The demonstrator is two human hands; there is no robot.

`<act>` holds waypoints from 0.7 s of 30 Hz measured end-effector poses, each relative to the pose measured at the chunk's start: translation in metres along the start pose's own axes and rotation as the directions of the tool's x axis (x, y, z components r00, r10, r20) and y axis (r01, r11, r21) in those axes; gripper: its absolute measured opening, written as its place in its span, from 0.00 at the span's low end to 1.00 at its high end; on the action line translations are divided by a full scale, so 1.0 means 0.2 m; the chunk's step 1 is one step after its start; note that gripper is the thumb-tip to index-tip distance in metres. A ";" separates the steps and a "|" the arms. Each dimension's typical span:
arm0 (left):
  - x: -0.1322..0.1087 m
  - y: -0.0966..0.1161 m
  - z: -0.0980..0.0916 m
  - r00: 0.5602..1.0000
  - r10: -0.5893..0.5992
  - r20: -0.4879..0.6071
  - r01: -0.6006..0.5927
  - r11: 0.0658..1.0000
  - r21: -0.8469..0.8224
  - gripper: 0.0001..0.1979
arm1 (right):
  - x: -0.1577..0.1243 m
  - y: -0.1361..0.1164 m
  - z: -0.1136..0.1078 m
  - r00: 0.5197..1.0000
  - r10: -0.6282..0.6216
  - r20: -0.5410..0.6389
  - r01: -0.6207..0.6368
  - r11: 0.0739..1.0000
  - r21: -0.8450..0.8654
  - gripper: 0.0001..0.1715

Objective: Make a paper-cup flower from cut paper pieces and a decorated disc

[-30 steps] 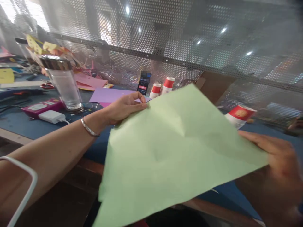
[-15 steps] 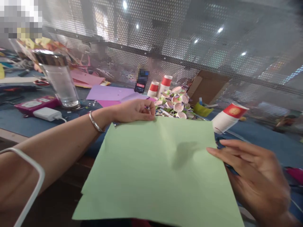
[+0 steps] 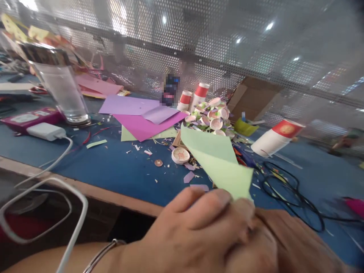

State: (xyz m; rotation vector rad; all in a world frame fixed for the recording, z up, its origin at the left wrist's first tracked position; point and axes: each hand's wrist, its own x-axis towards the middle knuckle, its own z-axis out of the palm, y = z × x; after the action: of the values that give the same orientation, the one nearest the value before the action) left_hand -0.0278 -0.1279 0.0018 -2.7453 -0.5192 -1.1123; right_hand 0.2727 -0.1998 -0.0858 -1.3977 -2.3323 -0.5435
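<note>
My left hand (image 3: pixel 196 227) and my right hand (image 3: pixel 287 242) are pressed together at the bottom of the view, both closed on a light green paper sheet (image 3: pixel 218 163). The sheet is bunched or folded between them, and a pointed part of it sticks up and away from me over the blue table (image 3: pixel 119 167). A bracelet (image 3: pixel 99 256) is on my left wrist. How much of the sheet lies behind my hands is hidden.
A tall glass tumbler (image 3: pixel 61 89) stands at the far left beside a white charger (image 3: pixel 45 131) and its cable. Purple and pink paper sheets (image 3: pixel 142 117), a pile of small round cut-outs (image 3: pixel 212 119), paper cups (image 3: pixel 273 138), a black cable (image 3: pixel 287 193) and scraps lie ahead. A perforated metal screen (image 3: pixel 227 49) backs the table.
The green sheet was spread wide between my hands. My hands have come together near me, gathering the sheet, and the table behind it has come into view.
</note>
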 end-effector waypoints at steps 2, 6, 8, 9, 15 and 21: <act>-0.06 -0.03 0.04 0.999 -0.048 -0.014 0.048 0.999 0.000 0.17 | 0.17 -0.12 -0.07 0.996 -0.083 0.031 0.085 0.992 -0.096 0.10; -0.10 -0.12 0.02 0.981 -0.053 0.184 0.064 0.996 -0.058 0.11 | 0.37 -0.25 -0.13 0.989 -0.151 0.009 0.151 0.988 -0.034 0.09; -0.11 -0.15 0.01 0.957 -0.067 0.280 0.093 0.993 -0.079 0.07 | 0.37 -0.25 -0.12 0.991 -0.132 0.005 0.132 0.991 0.030 0.09; -0.11 -0.16 0.01 0.947 -0.066 0.314 0.098 0.991 -0.087 0.07 | 0.36 -0.25 -0.11 0.993 -0.118 -0.003 0.118 0.992 0.055 0.09; -0.15 -0.21 0.05 0.918 -0.105 0.382 0.193 0.961 -0.200 0.10 | 0.36 -0.21 -0.15 1.000 -0.011 0.019 0.007 0.975 0.221 0.07; -0.13 -0.26 0.04 0.845 -0.295 0.447 0.486 0.772 -0.409 0.12 | 0.39 -0.19 -0.17 0.993 0.098 0.058 -0.112 0.934 0.339 0.07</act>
State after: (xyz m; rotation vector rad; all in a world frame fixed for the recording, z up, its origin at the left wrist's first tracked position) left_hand -0.0583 -0.0851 -0.0227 -3.4580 -1.0368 -0.9121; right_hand 0.2087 -0.1748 -0.0233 -1.3639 -2.2309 -0.0711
